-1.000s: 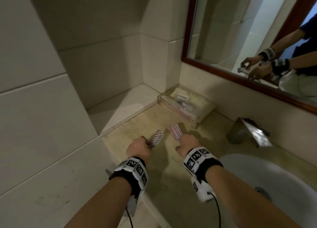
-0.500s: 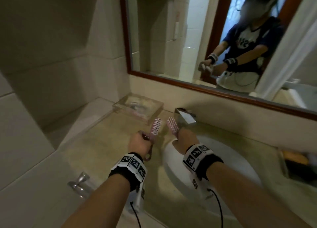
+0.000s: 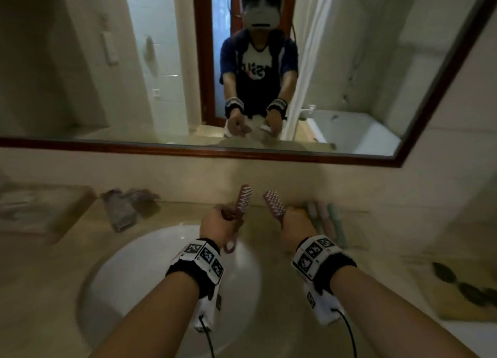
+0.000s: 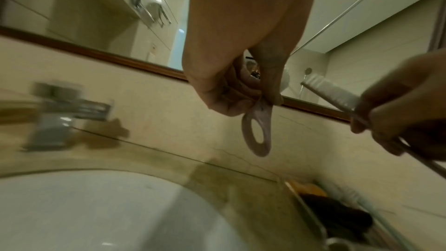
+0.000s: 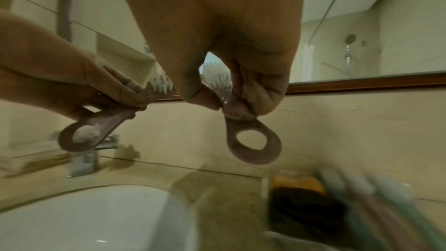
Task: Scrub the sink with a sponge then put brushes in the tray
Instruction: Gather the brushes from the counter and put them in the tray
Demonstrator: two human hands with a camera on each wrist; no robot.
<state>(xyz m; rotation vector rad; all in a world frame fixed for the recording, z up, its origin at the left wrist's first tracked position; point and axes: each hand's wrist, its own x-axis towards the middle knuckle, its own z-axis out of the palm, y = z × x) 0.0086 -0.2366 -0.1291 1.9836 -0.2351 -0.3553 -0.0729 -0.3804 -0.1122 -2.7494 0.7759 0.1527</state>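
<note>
Left hand: my left hand (image 3: 219, 224) is curled tight round the handle of one pink brush (image 3: 243, 200), fingers (image 4: 243, 91) and thumb closed on the neck, no gap showing in the left wrist view.
Left brush: its bristled head points to 12 o'clock toward the mirror (image 3: 349, 61); the ring end (image 4: 257, 134) of the handle hangs free below my fist, touching nothing.
Right hand: my right hand (image 3: 294, 227) pinches the second pink brush (image 3: 274, 204) at the neck, thumb on one side and curled fingers (image 5: 259, 93) on the other, clamped on it.
Right brush: the head tilts toward 11 o'clock; its ring end (image 5: 253, 145) dangles clear under my knuckles in the right wrist view.
Between the two: the brush heads stand near each other but apart, side by side above the counter edge.
Sink: the white basin (image 3: 121, 277) lies at 6 o'clock beneath my left wrist, with the tap (image 3: 121, 212) at 10 o'clock from that hand.
Tray on my right: a tray (image 5: 266, 182) sits at 4 o'clock from my right hand in the wrist view, holding something orange (image 5: 299, 181) and a dark mass; blurred, so I cannot tell what they are.
Beside my right hand: pale pink and green tubes or handles (image 3: 326, 220) stand just at 2 o'clock of my knuckles; whether they touch my hand I cannot tell.
Far left: a clear box (image 3: 40, 209) rests on the counter at 9 o'clock, well apart from both brushes.
</note>
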